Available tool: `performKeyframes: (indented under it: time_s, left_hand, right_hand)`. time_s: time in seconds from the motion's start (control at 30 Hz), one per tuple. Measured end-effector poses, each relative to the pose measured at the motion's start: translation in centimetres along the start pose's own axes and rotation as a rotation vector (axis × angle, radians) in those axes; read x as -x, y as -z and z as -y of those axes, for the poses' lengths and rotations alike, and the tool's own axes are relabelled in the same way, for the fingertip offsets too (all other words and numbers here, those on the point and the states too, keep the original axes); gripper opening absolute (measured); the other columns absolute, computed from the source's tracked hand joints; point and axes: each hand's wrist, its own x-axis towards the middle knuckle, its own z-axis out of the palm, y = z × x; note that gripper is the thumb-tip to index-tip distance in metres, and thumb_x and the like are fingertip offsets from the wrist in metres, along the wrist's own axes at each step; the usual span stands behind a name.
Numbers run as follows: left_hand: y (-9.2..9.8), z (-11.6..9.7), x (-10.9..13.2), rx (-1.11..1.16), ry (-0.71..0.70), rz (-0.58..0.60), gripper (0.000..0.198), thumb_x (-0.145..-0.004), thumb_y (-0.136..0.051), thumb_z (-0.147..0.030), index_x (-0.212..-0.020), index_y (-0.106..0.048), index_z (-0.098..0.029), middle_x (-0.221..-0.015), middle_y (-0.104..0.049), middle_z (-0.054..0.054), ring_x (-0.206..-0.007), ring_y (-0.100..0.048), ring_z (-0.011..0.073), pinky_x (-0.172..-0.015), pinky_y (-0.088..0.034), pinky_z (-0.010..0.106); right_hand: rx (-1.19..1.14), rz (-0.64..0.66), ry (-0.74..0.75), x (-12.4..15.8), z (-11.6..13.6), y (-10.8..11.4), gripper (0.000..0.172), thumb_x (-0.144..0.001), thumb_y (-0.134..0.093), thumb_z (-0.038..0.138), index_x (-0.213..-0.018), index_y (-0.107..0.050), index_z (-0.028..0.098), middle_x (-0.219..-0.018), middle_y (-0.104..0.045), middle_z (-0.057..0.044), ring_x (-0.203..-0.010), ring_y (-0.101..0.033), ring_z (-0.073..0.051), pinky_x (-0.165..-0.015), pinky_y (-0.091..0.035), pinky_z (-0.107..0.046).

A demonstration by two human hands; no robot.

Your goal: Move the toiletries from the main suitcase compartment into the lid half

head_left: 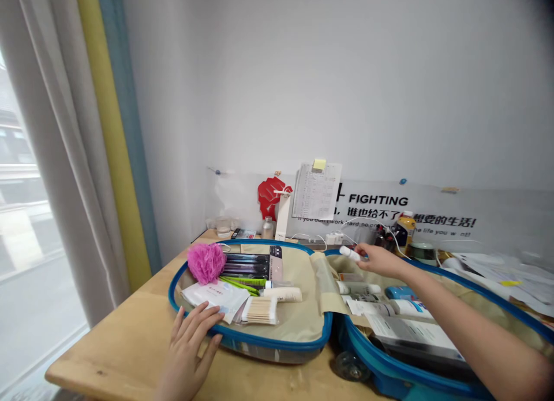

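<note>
An open suitcase with blue rims (285, 346) lies on the wooden table, its two halves side by side. My left hand (193, 337) rests at the front left rim with fingers spread, near a white packet (216, 297). Raised above the far edge of the right half, my right hand (381, 260) grips a small white bottle (350, 253). The left half holds a pink bath puff (206, 263), a pack of pens (246, 266), green stick-like items (242, 285), a cream tube (283, 294) and cotton swabs (259, 310).
In the right half lie a blue bottle (400, 292), white tubes (411, 308) and a flat white box (413, 333). Behind the suitcase stand a white desk lamp (283, 216), a yellow-capped bottle (404, 231) and cables. A curtain (108, 130) hangs at the left.
</note>
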Motion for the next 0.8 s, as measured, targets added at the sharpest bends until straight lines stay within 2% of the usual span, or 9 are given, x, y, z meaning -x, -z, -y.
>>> performKeyframes:
  time_s: [0.1, 0.17, 0.3, 0.4, 0.57, 0.7, 0.8]
  left_hand:
    - [-0.2, 0.1, 0.3, 0.016, 0.027, 0.000, 0.029, -0.095, -0.054, -0.026, -0.123, -0.062, -0.029, -0.117, -0.078, 0.000, -0.117, -0.068, 0.0212, -0.126, -0.014, 0.036]
    - [-0.3, 0.1, 0.5, 0.025, 0.041, 0.001, 0.031, -0.095, -0.055, -0.027, -0.124, -0.063, -0.030, -0.118, -0.078, 0.000, -0.117, -0.069, 0.0219, -0.125, -0.019, 0.039]
    - [-0.3, 0.2, 0.6, 0.018, 0.037, 0.018, 0.029, -0.095, -0.055, -0.027, -0.123, -0.064, -0.030, -0.119, -0.077, 0.000, -0.118, -0.068, 0.0224, -0.125, -0.020, 0.040]
    - [-0.2, 0.3, 0.6, 0.009, 0.022, 0.014, 0.026, -0.097, -0.054, -0.027, -0.120, -0.065, -0.029, -0.119, -0.077, 0.001, -0.118, -0.068, 0.0218, -0.126, -0.017, 0.040]
    - [-0.2, 0.2, 0.6, 0.019, 0.029, 0.006, 0.025, -0.096, -0.055, -0.027, -0.118, -0.067, -0.029, -0.118, -0.078, 0.001, -0.118, -0.069, 0.0217, -0.125, -0.021, 0.041]
    - [-0.4, 0.3, 0.7, 0.037, 0.056, 0.007, 0.026, -0.095, -0.055, -0.027, -0.118, -0.067, -0.029, -0.117, -0.078, 0.002, -0.117, -0.069, 0.0228, -0.123, -0.025, 0.043]
    - [-0.5, 0.4, 0.8, 0.033, 0.044, 0.006, 0.027, -0.095, -0.056, -0.026, -0.120, -0.066, -0.029, -0.119, -0.077, 0.001, -0.119, -0.068, 0.0221, -0.124, -0.022, 0.041]
  right_hand:
    - [-0.034, -0.068, 0.071, -0.2, 3.1, 1.4, 0.029, -0.099, -0.059, 0.038, -0.120, -0.061, 0.017, -0.113, -0.066, -0.006, -0.098, -0.064, -0.018, -0.091, -0.054, -0.039]
    - [-0.034, -0.072, 0.140, -0.4, 5.9, 1.4, 0.031, -0.098, -0.061, 0.039, -0.120, -0.061, 0.018, -0.112, -0.066, -0.005, -0.096, -0.063, -0.017, -0.090, -0.054, -0.039]
    - [0.019, -0.042, 0.259, -1.3, 11.5, 0.1, 0.035, -0.096, -0.064, 0.044, -0.119, -0.062, 0.018, -0.118, -0.064, -0.007, -0.099, -0.062, -0.018, -0.090, -0.054, -0.040]
    - [0.078, -0.005, 0.289, -2.1, 14.3, -1.1, 0.037, -0.096, -0.065, 0.044, -0.121, -0.062, 0.018, -0.123, -0.063, -0.008, -0.103, -0.063, -0.020, -0.092, -0.055, -0.043]
    - [0.134, 0.075, 0.328, -2.9, 16.3, -2.1, 0.035, -0.097, -0.065, 0.042, -0.122, -0.064, 0.018, -0.126, -0.064, -0.009, -0.108, -0.063, -0.021, -0.094, -0.056, -0.043]
    - [0.141, 0.122, 0.359, -3.0, 16.6, -2.6, 0.034, -0.097, -0.064, 0.042, -0.122, -0.064, 0.019, -0.128, -0.063, -0.009, -0.111, -0.063, -0.021, -0.097, -0.055, -0.045]
    - [0.115, 0.144, 0.388, -3.2, 16.5, -2.8, 0.034, -0.097, -0.065, 0.042, -0.120, -0.064, 0.018, -0.127, -0.064, -0.009, -0.112, -0.063, -0.022, -0.098, -0.054, -0.046]
